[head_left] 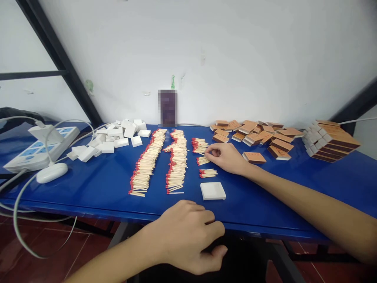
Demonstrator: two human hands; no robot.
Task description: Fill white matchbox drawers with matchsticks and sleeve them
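My right hand (225, 157) reaches across the blue table (103, 181), its fingers pinched on a small bunch of red-tipped matches (202, 160). Another small bunch (207, 173) lies just below it and a larger one (199, 145) just above. An empty white matchbox tray (212, 191) sits near the front edge. My left hand (188, 236) rests at the table's front edge with fingers curled; nothing shows in it. Two long rows of matches (147, 162) (176, 161) lie to the left.
A heap of white inner trays (112, 139) lies at the back left, beside a white power strip (38, 147) with cables. Orange matchbox sleeves (253, 135) are scattered at the back right, with a neat stack of them (331, 140) at the far right. A wall stands behind.
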